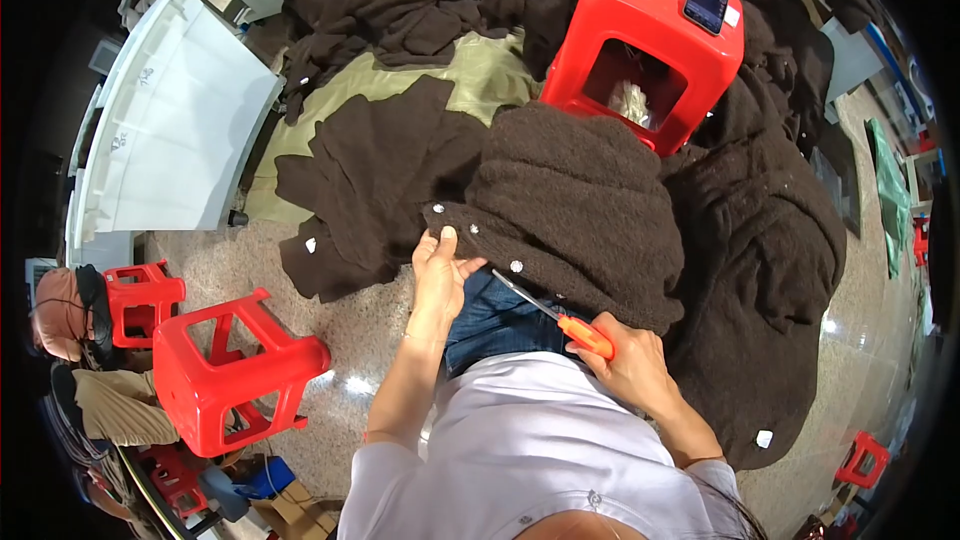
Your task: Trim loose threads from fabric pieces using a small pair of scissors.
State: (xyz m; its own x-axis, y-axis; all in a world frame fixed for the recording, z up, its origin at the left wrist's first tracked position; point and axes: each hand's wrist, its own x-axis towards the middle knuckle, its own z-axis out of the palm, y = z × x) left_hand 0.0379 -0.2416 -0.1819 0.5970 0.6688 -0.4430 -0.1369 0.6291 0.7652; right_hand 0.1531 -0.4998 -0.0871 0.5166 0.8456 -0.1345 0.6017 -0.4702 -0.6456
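A wide heap of dark brown fleece garments covers the speckled stone floor, some of it lying over an olive-green sheet. A tall red plastic stool stands in the heap ahead of the person, with a phone lying on its top; a second red stool stands on bare floor to the left, well apart from the work.

Across the person's lap, over blue jeans, lies one brown fleece garment, its buttoned edge turned toward the body with small pale buttons along it. The left hand pinches that edge, thumb on top and fingers closed underneath, holding it taut. The right hand is closed round the orange handle of a slim tool (a screwdriver or awl by its shape; I cannot tell which), whose metal tip points up-left and ends just beside the button nearest the left thumb.

The work in hand appears to be going along the buttoned edge, one fastening at a time. The next move probably calls for a steady, small approach of the tip, with the left grip keeping the fabric flat and fingers out of its line.
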